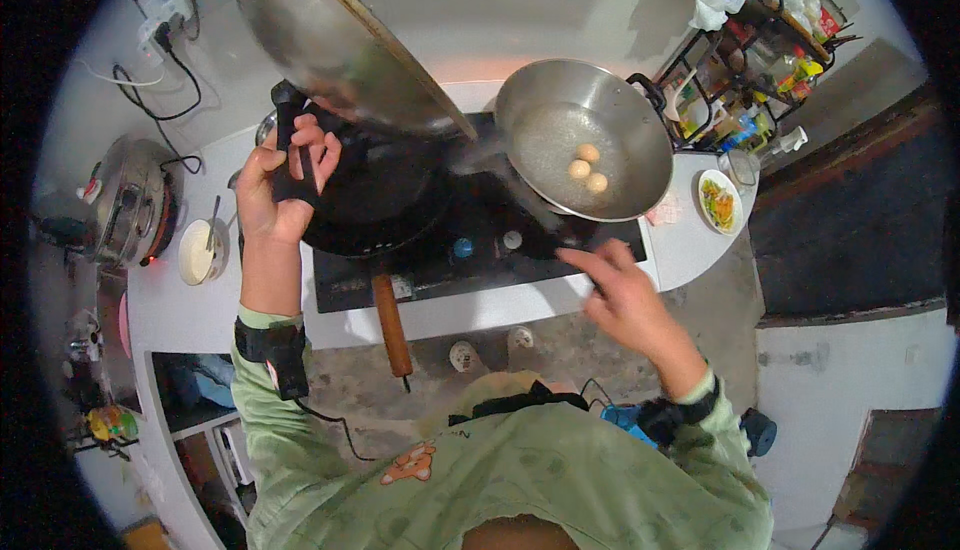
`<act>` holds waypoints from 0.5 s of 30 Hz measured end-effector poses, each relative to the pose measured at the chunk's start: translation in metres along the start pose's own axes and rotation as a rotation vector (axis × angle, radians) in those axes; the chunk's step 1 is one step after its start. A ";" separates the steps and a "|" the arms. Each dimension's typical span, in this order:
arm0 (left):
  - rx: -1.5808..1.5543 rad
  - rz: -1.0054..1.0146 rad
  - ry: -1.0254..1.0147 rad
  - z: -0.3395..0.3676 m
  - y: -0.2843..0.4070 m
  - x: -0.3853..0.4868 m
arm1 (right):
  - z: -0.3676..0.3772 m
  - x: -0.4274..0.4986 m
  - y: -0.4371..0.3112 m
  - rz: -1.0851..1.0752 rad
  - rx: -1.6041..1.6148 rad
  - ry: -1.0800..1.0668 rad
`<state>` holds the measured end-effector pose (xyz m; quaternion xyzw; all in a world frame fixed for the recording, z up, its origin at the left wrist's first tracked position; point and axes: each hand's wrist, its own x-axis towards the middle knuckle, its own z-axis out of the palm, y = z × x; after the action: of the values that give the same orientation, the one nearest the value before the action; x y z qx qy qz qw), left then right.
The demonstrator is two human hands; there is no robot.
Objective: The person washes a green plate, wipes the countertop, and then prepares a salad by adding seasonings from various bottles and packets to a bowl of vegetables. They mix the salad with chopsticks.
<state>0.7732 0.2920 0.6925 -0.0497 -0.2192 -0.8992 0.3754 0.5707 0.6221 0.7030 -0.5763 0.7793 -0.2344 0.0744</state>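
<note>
My left hand [281, 175] grips the black handle of a domed steel lid [352, 40] with a metal rim. The lid is tilted on edge above a black wok [367, 190] with a wooden handle [391, 325]. In my right hand [626, 299] is a dark-handled utensil [536, 205], likely a spatula or ladle; motion blurs its far end. It stretches toward the gap between the two pans. Behind it, a steel pan [517, 111] holds clear liquid and three pale-brown round pieces [579, 169], either eggs or balls.
Both pans stand over a black cooktop [480, 272] with knobs. At right are a plate of cut vegetables [718, 203], a glass [742, 167] and a spice rack [739, 74]. A white bowl [196, 254] and a steel electric pot [127, 201] stand left, near plugged-in cords [176, 62].
</note>
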 end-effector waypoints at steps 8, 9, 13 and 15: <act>0.011 -0.032 -0.009 0.004 -0.042 0.015 | -0.093 -0.035 0.057 0.333 -0.066 0.144; 0.008 -0.028 0.008 0.005 -0.046 0.014 | -0.094 -0.032 0.062 0.352 -0.095 0.116; 0.006 -0.006 0.065 0.007 -0.059 0.011 | -0.103 -0.025 0.077 0.318 -0.262 0.000; 0.009 0.005 0.077 0.007 -0.063 0.010 | -0.107 -0.020 0.084 0.319 -0.213 -0.046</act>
<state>0.7213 0.3275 0.6786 -0.0136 -0.2087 -0.8985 0.3859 0.4633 0.6893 0.7559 -0.4553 0.8793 -0.1229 0.0669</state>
